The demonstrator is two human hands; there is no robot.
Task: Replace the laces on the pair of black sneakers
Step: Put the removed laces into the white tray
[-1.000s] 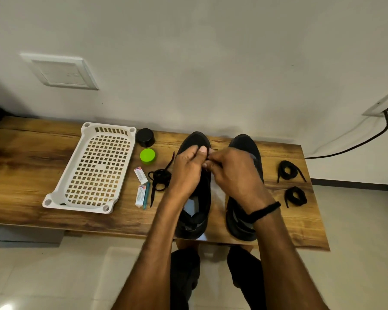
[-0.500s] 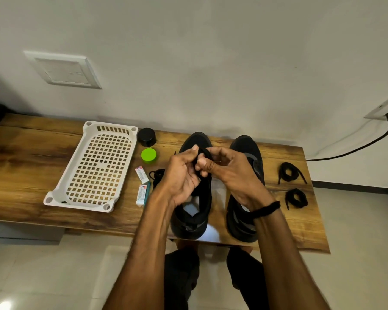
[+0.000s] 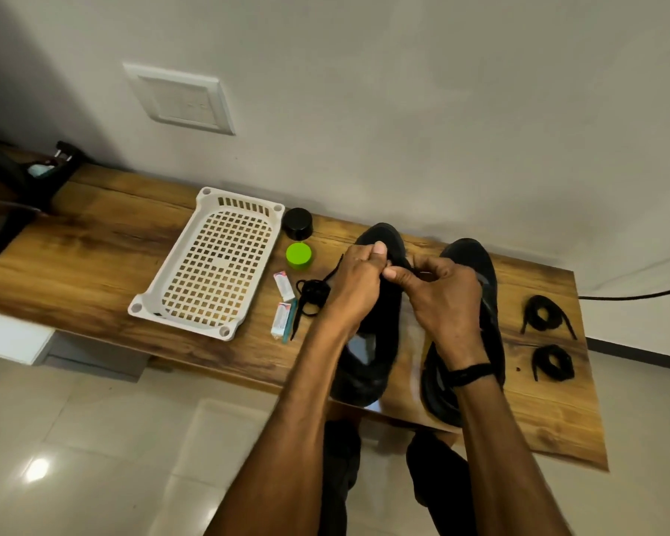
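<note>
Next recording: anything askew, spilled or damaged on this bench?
Nothing stands out. The left hand and right hand pinch a black lace over the left sneaker, its slack heaped beside it; two coiled laces lie beyond the right sneaker.

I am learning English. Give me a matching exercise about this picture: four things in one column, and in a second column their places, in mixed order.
Things
1. white plastic lattice tray
2. round green lid
3. two coiled black laces
4. thin black wristband

Places
A. round the wrist of the right hand
B. on the wooden shelf, right of both black sneakers
C. just nearer the person than the round black cap
D. left of the green lid

Pairs: 1-D, 2-C, 3-B, 4-A
</note>
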